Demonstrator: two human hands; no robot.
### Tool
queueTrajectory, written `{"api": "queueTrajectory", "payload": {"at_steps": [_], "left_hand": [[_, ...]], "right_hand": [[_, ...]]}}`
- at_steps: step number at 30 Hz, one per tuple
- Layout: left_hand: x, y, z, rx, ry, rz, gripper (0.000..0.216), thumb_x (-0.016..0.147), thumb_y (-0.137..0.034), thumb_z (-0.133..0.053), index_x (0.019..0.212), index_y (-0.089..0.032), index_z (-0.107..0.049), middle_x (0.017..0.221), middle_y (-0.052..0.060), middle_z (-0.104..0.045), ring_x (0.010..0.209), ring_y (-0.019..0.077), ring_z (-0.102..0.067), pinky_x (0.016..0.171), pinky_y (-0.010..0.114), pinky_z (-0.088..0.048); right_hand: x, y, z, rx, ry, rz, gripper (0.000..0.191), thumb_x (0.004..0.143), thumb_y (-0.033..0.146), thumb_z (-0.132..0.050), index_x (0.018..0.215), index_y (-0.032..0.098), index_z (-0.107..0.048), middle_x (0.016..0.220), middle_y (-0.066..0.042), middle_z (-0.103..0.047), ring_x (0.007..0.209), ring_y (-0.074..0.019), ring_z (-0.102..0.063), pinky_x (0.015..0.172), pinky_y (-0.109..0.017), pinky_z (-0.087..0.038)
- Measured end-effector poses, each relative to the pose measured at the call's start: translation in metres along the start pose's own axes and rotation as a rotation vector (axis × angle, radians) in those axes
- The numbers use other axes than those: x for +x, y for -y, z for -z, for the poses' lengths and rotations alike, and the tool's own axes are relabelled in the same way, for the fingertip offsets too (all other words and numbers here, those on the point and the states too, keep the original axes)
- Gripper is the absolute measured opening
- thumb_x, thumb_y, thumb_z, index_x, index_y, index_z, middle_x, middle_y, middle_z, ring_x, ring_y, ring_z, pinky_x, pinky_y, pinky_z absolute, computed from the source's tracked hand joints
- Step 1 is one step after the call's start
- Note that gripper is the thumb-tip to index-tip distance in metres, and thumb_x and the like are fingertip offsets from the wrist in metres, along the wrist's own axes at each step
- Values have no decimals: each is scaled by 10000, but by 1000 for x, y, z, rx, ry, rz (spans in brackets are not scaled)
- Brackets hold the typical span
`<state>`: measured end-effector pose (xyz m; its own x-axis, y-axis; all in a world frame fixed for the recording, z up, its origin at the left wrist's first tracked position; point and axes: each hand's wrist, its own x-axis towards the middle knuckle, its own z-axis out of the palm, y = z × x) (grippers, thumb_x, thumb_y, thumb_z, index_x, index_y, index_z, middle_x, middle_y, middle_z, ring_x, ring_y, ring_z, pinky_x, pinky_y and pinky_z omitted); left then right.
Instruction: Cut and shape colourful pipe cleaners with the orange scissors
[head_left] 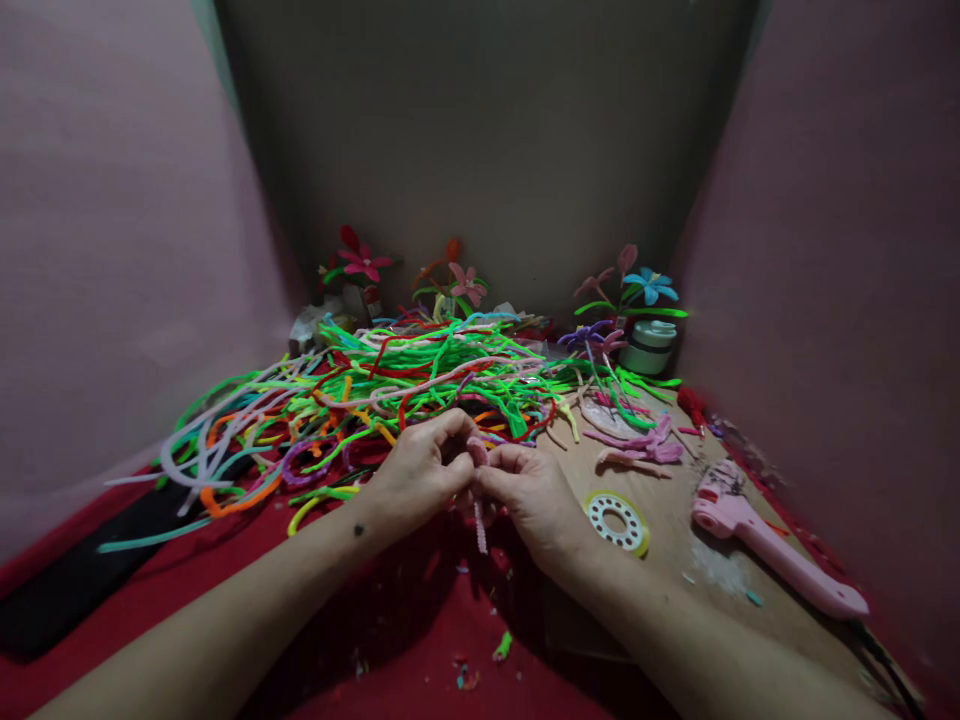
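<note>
My left hand (420, 470) and my right hand (529, 490) meet at the centre, both pinched on a pale pink pipe cleaner (479, 525). Its upper end is folded between my fingertips and its tail hangs down below them. Just beyond my hands lies a big tangled heap of pipe cleaners (390, 390), mostly bright green with orange, red, white and purple ones.
A pink glue gun (772, 550) lies at the right on a brown board (675, 520), next to a white tape reel (616, 520) and pink shaped pieces (637, 448). Finished pipe-cleaner flowers (364, 262) and a small jar (649, 345) stand at the back wall. Red cloth (420, 640) covers the front.
</note>
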<state>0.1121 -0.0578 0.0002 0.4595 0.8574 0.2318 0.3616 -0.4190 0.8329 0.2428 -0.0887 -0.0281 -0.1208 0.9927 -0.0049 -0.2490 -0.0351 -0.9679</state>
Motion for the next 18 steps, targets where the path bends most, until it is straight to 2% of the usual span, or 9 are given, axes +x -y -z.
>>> {"api": "queueTrajectory", "payload": {"at_steps": [11, 18], "left_hand": [[0, 3, -1, 23, -49, -20, 66, 713, -124, -480, 711, -156, -537, 594, -59, -471, 532, 62, -412, 488, 172, -327], [1, -2, 1, -61, -19, 30, 66, 728, -168, -504, 734, -142, -564, 655, -20, -553, 604, 92, -493, 561, 198, -400]], "right_hand": [[0, -1, 2, -14, 11, -7, 196, 681, 281, -603, 549, 150, -539, 475, 14, -554, 391, -74, -450, 428, -209, -350], [1, -1, 3, 23, 8, -11, 151, 654, 230, -589, 542, 150, -528, 492, 11, -564, 402, -79, -462, 442, -216, -367]]}}
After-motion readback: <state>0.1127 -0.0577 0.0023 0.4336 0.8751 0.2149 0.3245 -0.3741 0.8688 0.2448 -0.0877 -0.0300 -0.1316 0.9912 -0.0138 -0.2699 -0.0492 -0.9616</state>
